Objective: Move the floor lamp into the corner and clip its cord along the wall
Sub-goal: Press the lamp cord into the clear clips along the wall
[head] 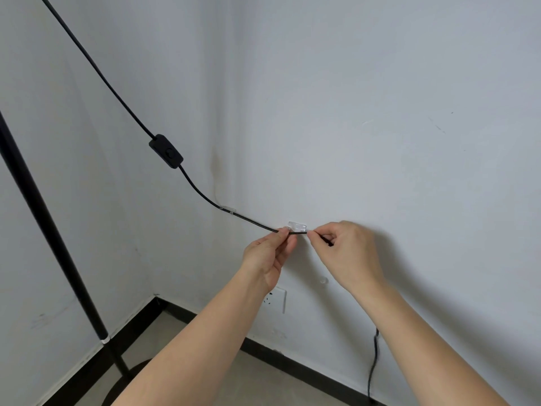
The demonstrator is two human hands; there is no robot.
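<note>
The cord (123, 99) is thin, black and round, with a chunky black inline switch (166, 151) partway down it. It comes in from the top left, drops diagonally through the switch, curves toward the corner and then runs along the right-hand wall (409, 142). One clear clip (228, 208) already has it pinned just past the corner. A second clear clip (297, 227) is stuck to the wall a bit further right, and the cord sits right at its lower edge, touching it or close to it; can't tell if it's actually snapped in.

Both hands are on the cord right at that second clip. The left hand (268, 259) has its thumb and forefinger pressed together on the cord just left of the clip, the right hand (345, 253) pinches it just right of the clip, fingers curled in. So the short stretch under the clip is held tight between the two pinches.

Lower down on the right, more of the cord hangs to the floor (205, 376) along the wall. A white wall socket (277, 300) sits below the hands, half hidden by the left wrist.

The lamp's black pole (44, 218) slants up the left side, its round base (128, 379) on the floor near the corner.

Count: one lamp, one switch, two clips, one socket, two hands.
</note>
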